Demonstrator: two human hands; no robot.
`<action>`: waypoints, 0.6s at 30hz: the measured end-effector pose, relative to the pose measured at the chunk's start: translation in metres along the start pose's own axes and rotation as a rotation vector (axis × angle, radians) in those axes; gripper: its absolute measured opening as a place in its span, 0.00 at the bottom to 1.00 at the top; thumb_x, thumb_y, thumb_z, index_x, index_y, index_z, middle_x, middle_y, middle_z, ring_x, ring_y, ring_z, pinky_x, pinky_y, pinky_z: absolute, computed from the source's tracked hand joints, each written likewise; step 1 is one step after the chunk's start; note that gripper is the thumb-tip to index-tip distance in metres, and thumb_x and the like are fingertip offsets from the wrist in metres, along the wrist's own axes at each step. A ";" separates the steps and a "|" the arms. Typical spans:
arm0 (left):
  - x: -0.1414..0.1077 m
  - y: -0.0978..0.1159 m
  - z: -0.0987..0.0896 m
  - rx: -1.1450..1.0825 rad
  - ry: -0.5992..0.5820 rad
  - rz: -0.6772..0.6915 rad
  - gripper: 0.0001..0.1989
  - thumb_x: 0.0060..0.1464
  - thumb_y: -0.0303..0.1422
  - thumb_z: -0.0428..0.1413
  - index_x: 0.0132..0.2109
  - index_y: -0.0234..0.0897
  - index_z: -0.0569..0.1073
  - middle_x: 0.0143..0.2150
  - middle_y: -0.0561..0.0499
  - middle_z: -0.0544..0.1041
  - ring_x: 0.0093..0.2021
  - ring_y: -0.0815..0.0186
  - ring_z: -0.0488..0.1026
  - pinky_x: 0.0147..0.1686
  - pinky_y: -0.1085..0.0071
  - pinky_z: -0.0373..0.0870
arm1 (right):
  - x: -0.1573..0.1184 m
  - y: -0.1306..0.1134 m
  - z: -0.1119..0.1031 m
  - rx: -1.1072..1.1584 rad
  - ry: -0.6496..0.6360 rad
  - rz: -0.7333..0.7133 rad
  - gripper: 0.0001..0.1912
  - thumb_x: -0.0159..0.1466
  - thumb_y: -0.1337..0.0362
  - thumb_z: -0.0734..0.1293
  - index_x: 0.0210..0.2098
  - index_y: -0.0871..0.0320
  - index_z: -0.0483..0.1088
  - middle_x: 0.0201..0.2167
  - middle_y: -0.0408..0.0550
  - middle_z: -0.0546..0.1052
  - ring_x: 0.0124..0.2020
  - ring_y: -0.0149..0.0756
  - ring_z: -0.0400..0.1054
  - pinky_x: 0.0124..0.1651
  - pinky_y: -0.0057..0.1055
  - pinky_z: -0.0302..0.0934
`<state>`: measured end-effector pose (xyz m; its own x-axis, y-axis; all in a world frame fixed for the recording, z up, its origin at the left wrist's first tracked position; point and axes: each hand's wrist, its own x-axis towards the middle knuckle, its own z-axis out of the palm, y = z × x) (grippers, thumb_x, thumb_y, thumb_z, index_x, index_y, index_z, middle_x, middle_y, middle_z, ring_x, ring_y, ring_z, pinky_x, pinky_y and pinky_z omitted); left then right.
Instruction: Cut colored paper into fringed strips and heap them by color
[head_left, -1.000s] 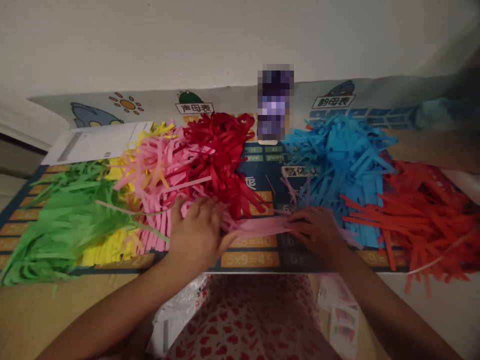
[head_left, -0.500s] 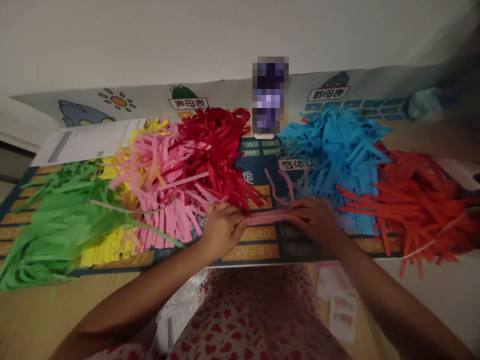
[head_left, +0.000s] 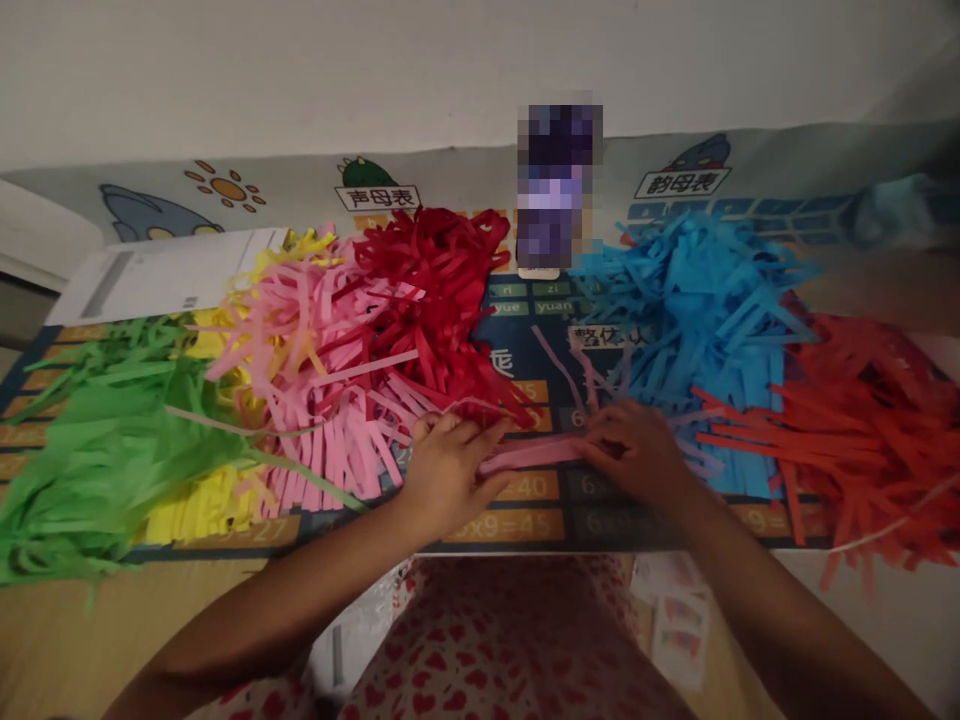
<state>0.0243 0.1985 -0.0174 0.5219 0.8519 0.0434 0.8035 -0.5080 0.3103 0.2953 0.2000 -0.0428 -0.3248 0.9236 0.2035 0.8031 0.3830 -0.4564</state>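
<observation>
A pink paper strip bundle (head_left: 532,453) lies stretched between my hands above the printed mat (head_left: 547,525). My right hand (head_left: 641,455) is closed on its right end, and thin pink fringes fan out past the fingers. My left hand (head_left: 450,475) is at the left end with thumb and fingers apart; whether it touches the paper there is hard to tell. To the left of it is a heap of pink paper strips (head_left: 337,450), with dark red strips (head_left: 435,290) behind. A blue fringed pile (head_left: 697,300) sits beyond my right hand.
Green fringed paper (head_left: 105,430) and yellow strips (head_left: 199,505) cover the mat's left side. Orange-red strips (head_left: 862,430) spread over the right edge. A pixelated phone-like object (head_left: 555,190) stands upright at the back. White printed paper (head_left: 172,275) lies back left.
My left hand's thumb and fingers have spread from their pinch on the pink strip. My right hand still holds the other end. The view has shifted slightly.
</observation>
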 end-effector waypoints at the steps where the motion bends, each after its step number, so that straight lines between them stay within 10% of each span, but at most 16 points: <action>1: 0.000 0.001 0.000 0.041 0.001 -0.015 0.33 0.56 0.52 0.53 0.62 0.38 0.66 0.37 0.46 0.77 0.41 0.54 0.69 0.42 0.57 0.55 | 0.000 0.000 0.000 -0.001 0.005 -0.007 0.11 0.62 0.59 0.68 0.25 0.55 0.74 0.29 0.44 0.77 0.35 0.37 0.67 0.38 0.34 0.48; 4: -0.001 0.005 0.001 0.159 0.065 -0.066 0.42 0.52 0.57 0.53 0.64 0.30 0.63 0.41 0.40 0.76 0.43 0.51 0.68 0.43 0.54 0.55 | 0.000 -0.001 0.000 -0.009 0.008 -0.010 0.12 0.63 0.58 0.67 0.25 0.55 0.74 0.30 0.44 0.77 0.35 0.37 0.67 0.38 0.34 0.47; 8: -0.003 0.008 0.000 0.107 0.188 0.011 0.24 0.57 0.50 0.54 0.50 0.37 0.75 0.41 0.44 0.78 0.43 0.54 0.68 0.46 0.54 0.53 | 0.001 -0.002 0.000 -0.022 0.011 -0.003 0.14 0.64 0.57 0.66 0.24 0.55 0.74 0.30 0.44 0.77 0.35 0.37 0.67 0.38 0.35 0.47; 18: 0.005 0.004 0.001 -0.086 0.092 -0.055 0.14 0.61 0.38 0.52 0.30 0.40 0.76 0.32 0.51 0.76 0.38 0.61 0.68 0.41 0.58 0.53 | 0.001 -0.005 0.000 -0.016 0.027 0.018 0.14 0.64 0.55 0.66 0.26 0.55 0.74 0.31 0.45 0.76 0.36 0.38 0.67 0.39 0.36 0.47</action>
<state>0.0303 0.2012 -0.0169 0.4458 0.8883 0.1100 0.8007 -0.4507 0.3945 0.2911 0.1996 -0.0407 -0.2969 0.9295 0.2190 0.8166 0.3660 -0.4462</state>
